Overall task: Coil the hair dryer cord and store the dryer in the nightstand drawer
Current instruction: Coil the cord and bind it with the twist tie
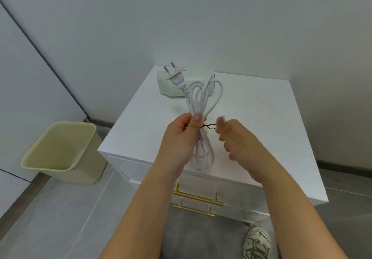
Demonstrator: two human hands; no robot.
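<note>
- Two bare forearms reach up from the bottom edge, with a pale shoe [257,242] on the grey floor beside the right one
- Left hand [181,136] grips the coiled white cord [201,97] at its waist, thumb pressed across the strands, so the bundle stands nearly upright above the front of the nightstand [261,118]
- Cord's long axis runs up and away from the person: the plug [175,77] points up at the far end, and the lower loops hang just below the left palm
- Right hand [237,138] is blurred, with its fingers curled; it appears to pinch the free end of a thin dark wire tie [209,126] that sticks out sideways from the bundle's waist
- That tie lies straight across between the two hands, at right angles to the cord, and the right hand is the nearer to its loose end; binding the coil looks like the step in hand, and it would call for turning that end while the left hand keeps the loops together
- Drawer front [241,198] with its gold handles [198,198] sits closed, below and nearer than the hands
- Dryer itself cannot be picked out; a pale green object [167,85] rests at the back of the nightstand top, behind the plug, and what it is cannot be told
- Beige bin [60,154] stands on the floor to the left, well apart from the cord
</note>
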